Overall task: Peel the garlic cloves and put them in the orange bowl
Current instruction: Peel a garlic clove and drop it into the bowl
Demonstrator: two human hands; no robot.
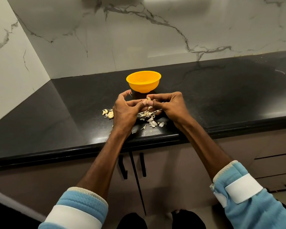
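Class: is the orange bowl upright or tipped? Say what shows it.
Upright: the bowl stands on its base on the counter, its opening facing up.

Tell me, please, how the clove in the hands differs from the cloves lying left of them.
The clove is pinched off the counter by the left hand and right hand; the left cloves lie on it, untouched. The clove is single; the left cloves form a small cluster. The clove sits nearer the bowl than the left cloves. Both are pale, and neither is in the bowl.
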